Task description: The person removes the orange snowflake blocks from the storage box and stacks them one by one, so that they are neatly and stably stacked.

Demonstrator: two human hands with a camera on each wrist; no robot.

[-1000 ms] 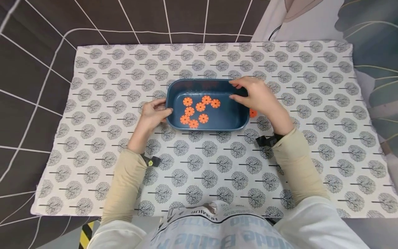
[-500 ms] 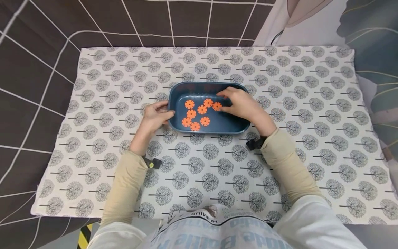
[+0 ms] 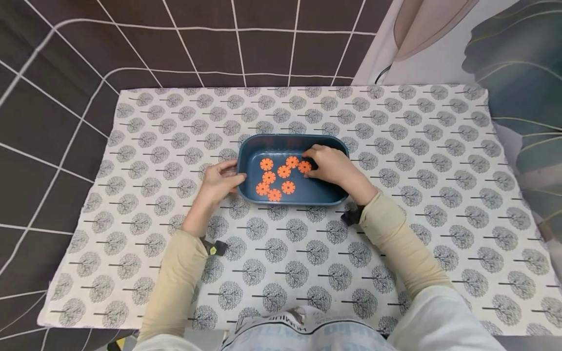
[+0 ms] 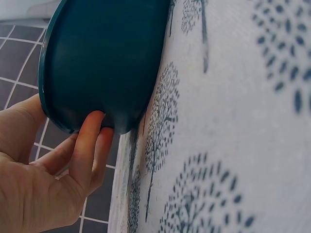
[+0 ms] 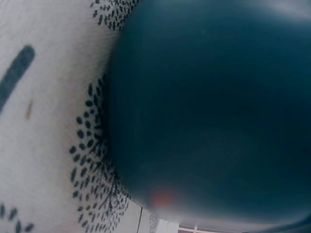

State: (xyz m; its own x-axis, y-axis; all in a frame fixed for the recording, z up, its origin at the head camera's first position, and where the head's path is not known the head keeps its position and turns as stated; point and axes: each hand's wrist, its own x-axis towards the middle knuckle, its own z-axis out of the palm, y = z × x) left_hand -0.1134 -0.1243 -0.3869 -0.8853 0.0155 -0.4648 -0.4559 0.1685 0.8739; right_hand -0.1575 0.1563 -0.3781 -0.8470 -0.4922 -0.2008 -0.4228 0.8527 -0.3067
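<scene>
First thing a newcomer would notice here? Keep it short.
Probably the bright orange pieces first, eight visible in the dark blue tub, mostly toward its left side. Next, the hands: the left hand grips the tub's left end, and the right hand reaches inside, fingertips by the rightmost piece. Underneath spreads a tree-print cloth.

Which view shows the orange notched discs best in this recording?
The head view: it looks into the blue tub, so eight orange notched discs show clearly. The left wrist view shows none; the right wrist view has only a blurred reddish spot I can't identify.
</scene>
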